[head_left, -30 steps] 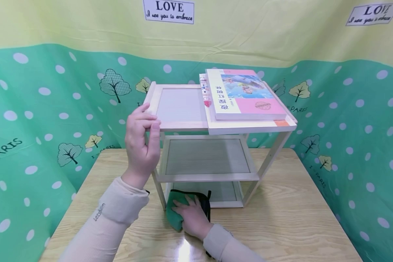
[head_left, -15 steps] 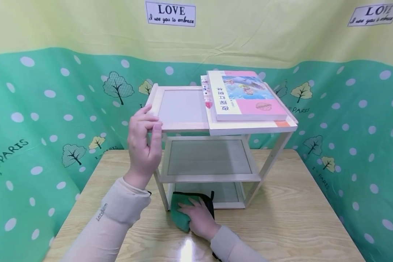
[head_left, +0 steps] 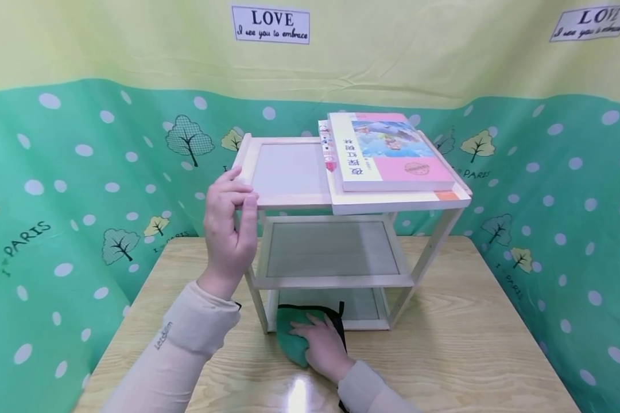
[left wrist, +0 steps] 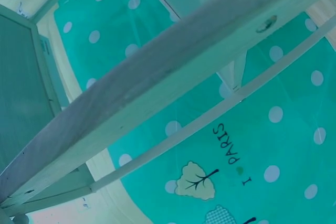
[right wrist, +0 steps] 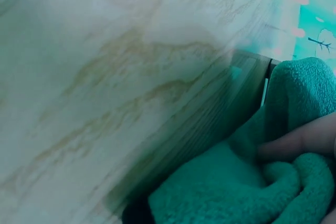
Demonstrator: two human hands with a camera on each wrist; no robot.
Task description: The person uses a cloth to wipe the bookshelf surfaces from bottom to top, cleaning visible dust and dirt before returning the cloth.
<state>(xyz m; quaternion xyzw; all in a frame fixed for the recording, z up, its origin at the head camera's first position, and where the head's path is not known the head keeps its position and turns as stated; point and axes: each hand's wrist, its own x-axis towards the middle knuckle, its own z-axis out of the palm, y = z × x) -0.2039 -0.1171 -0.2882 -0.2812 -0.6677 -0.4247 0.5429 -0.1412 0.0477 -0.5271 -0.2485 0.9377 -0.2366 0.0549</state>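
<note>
In the head view, a pale wooden three-tier shelf (head_left: 336,281) stands on the table. My left hand (head_left: 229,226) holds its upper left front corner, fingers over the side rail and thumb at the front. The left wrist view shows a leg of the shelf (left wrist: 157,85) up close, with no fingers visible. Low down, my right hand (head_left: 326,346) has a green cloth (head_left: 291,338) with a black edge against the front of the bottom tier. Fluffy folds of the cloth (right wrist: 226,187) bunch around a finger (right wrist: 302,140) in the right wrist view; the fingertip is hidden.
A pink-and-white book (head_left: 392,152) lies on a larger white book (head_left: 403,205), both on the right half of the shelf's top. The wood-grain table (head_left: 475,332) extends to both sides. A green and yellow patterned curtain (head_left: 72,172) hangs behind and beside it.
My right hand and the cloth have slid a little to the right along the bottom tier's front edge. The left hand keeps its hold on the corner. The whole head view has shifted slightly.
</note>
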